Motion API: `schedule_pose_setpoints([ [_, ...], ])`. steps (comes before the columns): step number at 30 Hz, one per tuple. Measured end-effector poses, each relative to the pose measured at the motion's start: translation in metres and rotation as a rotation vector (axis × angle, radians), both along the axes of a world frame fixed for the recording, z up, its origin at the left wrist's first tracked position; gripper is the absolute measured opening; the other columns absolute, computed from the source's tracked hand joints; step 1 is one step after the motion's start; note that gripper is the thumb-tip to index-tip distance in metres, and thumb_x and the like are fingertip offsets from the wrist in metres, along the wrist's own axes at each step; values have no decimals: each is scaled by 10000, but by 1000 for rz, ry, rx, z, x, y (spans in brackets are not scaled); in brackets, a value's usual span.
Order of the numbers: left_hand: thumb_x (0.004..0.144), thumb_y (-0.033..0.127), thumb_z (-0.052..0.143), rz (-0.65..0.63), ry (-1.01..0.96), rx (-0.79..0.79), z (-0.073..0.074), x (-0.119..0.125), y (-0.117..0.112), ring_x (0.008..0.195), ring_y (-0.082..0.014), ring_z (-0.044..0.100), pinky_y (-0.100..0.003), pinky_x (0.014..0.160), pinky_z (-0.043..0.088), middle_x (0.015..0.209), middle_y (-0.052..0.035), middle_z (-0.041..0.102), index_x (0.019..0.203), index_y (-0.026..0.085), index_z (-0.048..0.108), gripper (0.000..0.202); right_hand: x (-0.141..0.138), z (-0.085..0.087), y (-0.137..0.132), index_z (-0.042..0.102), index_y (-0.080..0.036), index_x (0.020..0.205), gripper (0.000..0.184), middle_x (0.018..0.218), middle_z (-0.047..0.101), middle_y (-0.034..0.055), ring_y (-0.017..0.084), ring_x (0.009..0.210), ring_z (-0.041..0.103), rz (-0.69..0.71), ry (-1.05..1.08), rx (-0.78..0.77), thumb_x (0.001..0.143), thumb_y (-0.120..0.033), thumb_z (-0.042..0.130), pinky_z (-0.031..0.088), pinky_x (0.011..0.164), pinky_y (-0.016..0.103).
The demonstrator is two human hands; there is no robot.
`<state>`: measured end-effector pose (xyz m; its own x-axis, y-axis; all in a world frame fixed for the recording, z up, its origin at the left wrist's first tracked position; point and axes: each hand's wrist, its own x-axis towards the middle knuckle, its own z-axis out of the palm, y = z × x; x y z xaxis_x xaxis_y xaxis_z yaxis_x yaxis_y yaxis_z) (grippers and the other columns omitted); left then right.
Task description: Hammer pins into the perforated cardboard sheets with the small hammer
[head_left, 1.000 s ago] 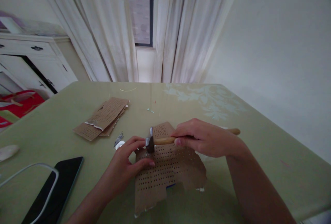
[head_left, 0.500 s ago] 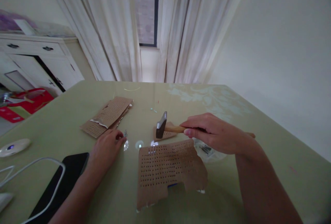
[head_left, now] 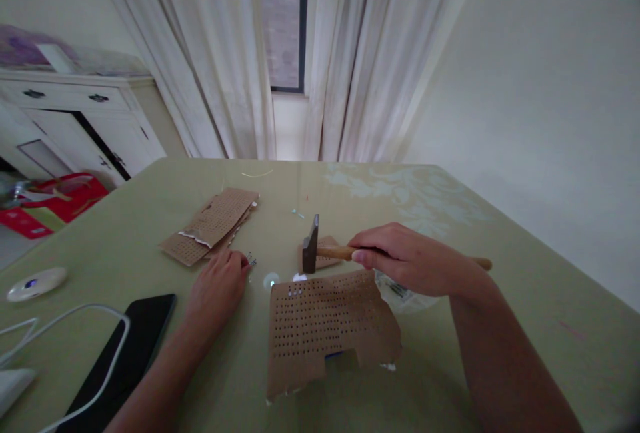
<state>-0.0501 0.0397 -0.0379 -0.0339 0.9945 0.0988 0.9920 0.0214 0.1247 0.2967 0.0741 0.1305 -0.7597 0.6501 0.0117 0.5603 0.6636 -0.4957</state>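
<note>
My right hand is closed round the wooden handle of a small hammer, held level just above the table, its dark head pointing left. Below it lies a brown cardboard piece punched with rows of holes, with a few nail heads near its top left corner. My left hand rests on the green table to the left, fingertips pinched at a small bunch of nails.
A stack of more punched cardboard lies further back on the left. A black phone with a white cable lies at the near left, beside a white oval device. A clear plastic bag sits under my right wrist.
My left hand left the punched cardboard and moved left to the nails. My right hand lifted the hammer off the cardboard and drew it back a little.
</note>
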Motion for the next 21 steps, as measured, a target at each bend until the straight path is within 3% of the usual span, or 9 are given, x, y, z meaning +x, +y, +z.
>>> schedule_pose_setpoints([
  [7, 1055, 275, 484, -23, 35, 27, -1, 2, 0, 1134, -342, 671, -432, 963, 509, 1109, -148, 725, 1010, 189, 700, 237, -2, 0, 0, 758, -193, 1001, 357, 916, 764, 53, 213, 843, 675, -29, -22, 20, 1136, -419, 517, 451, 775, 334],
  [10, 1059, 266, 476, -32, 20, 38, -4, 1, 1, 1109, -330, 671, -434, 971, 504, 1105, -143, 735, 1006, 198, 709, 248, -3, -1, 0, 714, -198, 940, 408, 859, 725, 35, 201, 788, 646, -54, -53, 27, 1128, -510, 531, 423, 727, 325],
  [14, 1061, 260, 449, -28, 2, 47, -9, 1, 3, 1085, -345, 670, -449, 963, 509, 1076, -157, 727, 999, 176, 706, 277, -6, -5, -3, 651, -213, 924, 403, 819, 672, 24, 213, 812, 635, -83, -73, 75, 1140, -514, 493, 405, 727, 322],
  [21, 1042, 268, 506, -69, -71, 71, -3, 1, 2, 1066, -331, 671, -437, 968, 506, 1065, -136, 730, 978, 203, 699, 214, -1, -2, -16, 522, -237, 924, 382, 732, 564, -15, 190, 682, 560, -282, 36, 197, 1172, -494, 387, 346, 655, 316],
])
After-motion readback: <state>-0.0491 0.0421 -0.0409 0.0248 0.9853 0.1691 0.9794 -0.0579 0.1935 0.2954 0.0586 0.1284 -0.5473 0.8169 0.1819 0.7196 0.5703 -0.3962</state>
